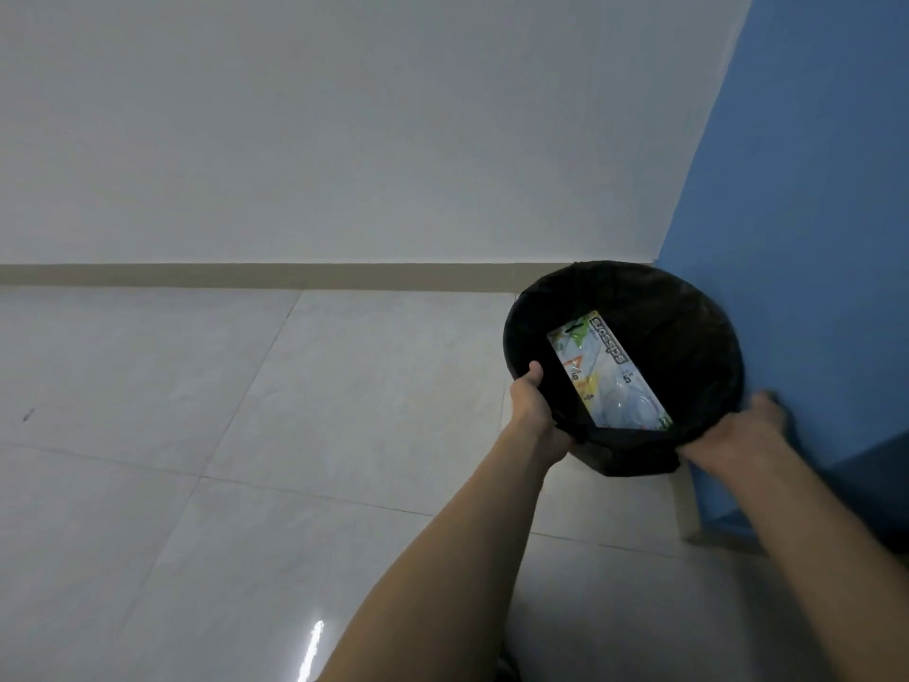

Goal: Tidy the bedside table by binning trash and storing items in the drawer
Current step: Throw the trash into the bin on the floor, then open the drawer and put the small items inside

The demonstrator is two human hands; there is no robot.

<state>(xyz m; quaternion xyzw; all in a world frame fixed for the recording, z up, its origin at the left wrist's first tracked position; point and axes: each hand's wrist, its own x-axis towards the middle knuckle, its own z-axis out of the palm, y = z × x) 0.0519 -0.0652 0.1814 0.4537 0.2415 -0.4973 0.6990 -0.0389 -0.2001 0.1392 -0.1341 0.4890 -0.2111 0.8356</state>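
A round bin (688, 307) lined with a black bag sits in the corner by the blue wall, tilted toward me. Inside it lies a flat scissors package (607, 369) printed in white, green and orange. My left hand (533, 406) grips the bin's near-left rim, thumb over the edge. On the near-right side of the rim my right hand (742, 430) holds on, slightly blurred. The bedside table and its drawer are out of view.
A blue wall (797, 189) stands right of the bin, with a darker blue ledge (880, 479) low at the right. A white wall with a beige skirting board (246, 275) runs behind. Glossy pale floor tiles (246, 435) spread to the left.
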